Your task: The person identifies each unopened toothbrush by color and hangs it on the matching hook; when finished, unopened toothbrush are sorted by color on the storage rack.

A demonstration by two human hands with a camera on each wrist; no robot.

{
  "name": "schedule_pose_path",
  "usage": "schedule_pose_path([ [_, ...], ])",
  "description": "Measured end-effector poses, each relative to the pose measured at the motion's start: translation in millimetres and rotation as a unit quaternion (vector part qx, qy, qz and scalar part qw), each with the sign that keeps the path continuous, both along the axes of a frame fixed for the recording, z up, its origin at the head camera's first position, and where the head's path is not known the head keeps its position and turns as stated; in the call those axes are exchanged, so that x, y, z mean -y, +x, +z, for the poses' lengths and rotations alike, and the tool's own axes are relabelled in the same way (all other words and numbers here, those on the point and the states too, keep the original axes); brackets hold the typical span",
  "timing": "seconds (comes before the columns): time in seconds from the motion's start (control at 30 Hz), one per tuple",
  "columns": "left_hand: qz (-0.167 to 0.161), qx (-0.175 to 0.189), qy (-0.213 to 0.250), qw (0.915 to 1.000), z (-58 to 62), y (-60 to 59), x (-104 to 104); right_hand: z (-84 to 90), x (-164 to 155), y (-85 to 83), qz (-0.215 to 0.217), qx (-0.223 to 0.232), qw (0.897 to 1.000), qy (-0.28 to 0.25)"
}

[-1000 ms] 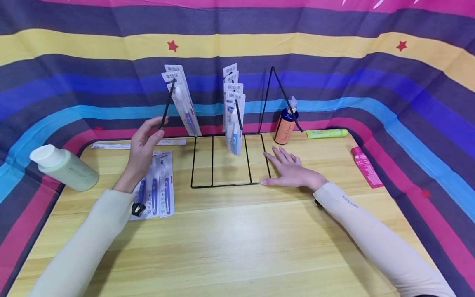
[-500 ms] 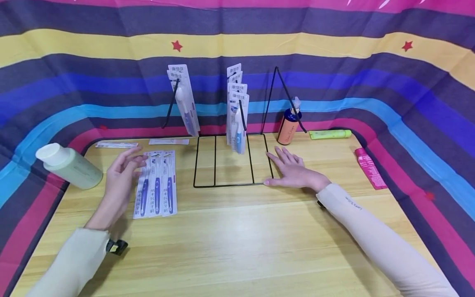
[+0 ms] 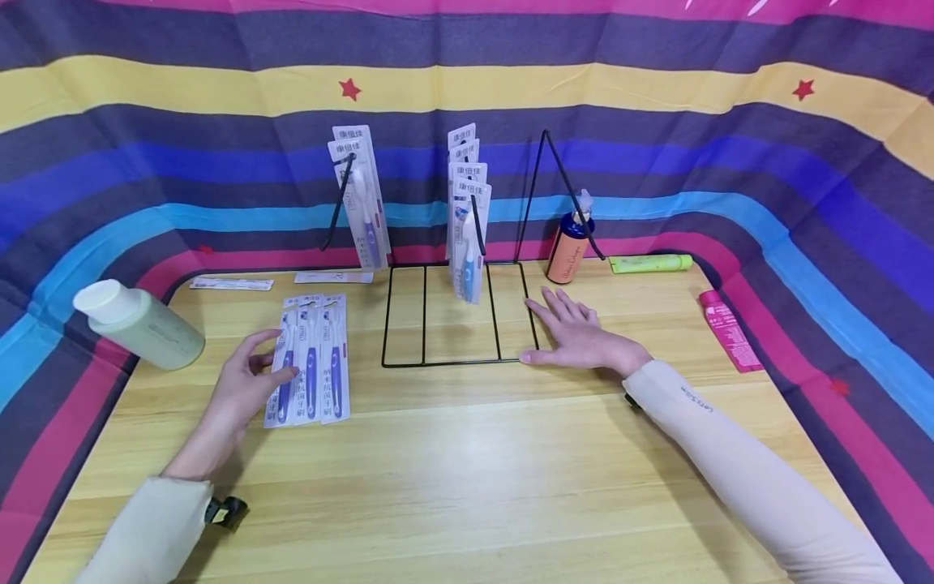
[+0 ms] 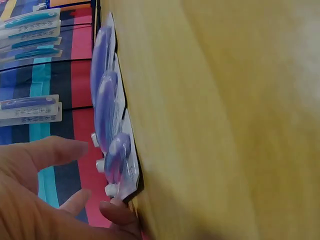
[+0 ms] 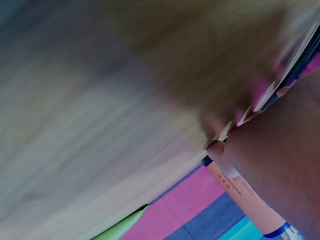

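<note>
**Readable text**

Hanging toothbrush packs (image 3: 362,174) at my 12 o'clock: header cards read 康倍佳. My right sleeve (image 3: 689,395) has small lettering, unreadable. Orange bottle (image 3: 565,251) at 1 o'clock: script label, too small to read.

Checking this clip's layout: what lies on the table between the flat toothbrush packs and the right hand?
In the head view, the black wire rack's base lies between the toothbrush packs and the right hand.

Wire rack (image 3: 458,316), mid-worktop (image 3: 467,487): bare wood in front, free passage. Left of rack: three toothbrush packs (image 3: 310,357) flat, green bottle (image 3: 139,326) beyond. Right of rack: orange bottle (image 3: 567,247), green tube (image 3: 645,263), pink tube (image 3: 722,330). Hanging packs (image 3: 465,219) block above the rack's base.
</note>
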State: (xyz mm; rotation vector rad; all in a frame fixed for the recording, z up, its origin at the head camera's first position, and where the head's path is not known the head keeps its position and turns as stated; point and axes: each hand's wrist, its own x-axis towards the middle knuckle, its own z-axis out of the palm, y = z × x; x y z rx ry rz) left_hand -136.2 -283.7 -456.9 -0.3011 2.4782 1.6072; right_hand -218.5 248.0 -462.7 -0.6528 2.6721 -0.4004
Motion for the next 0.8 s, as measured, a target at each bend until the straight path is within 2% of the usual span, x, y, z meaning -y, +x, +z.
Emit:
schedule_pose_path([
  [0.2,-0.019,-0.005,-0.061,0.9979,1.3,-0.6,-1,1.4,1,1.1,-0.001,0.002,1.000,0.000],
  [0.33,-0.023,0.001,-0.075,0.9969,1.9,-2.3,3,1.2,0,0.6,-0.003,0.003,1.000,0.000],
  [0.53,-0.018,0.018,-0.058,0.9980,0.4,-3.3,16,0.2,1,-0.7,-0.002,0.007,1.000,-0.005],
  [0.67,0.007,0.013,-0.040,0.9991,-2.4,-4.9,26,-1.0,0,-1.9,-0.003,0.008,1.000,-0.001],
  [0.8,0.038,0.001,-0.001,0.9993,-3.3,-7.8,32,-1.5,0,-2.7,-0.003,0.008,1.000,0.000],
])
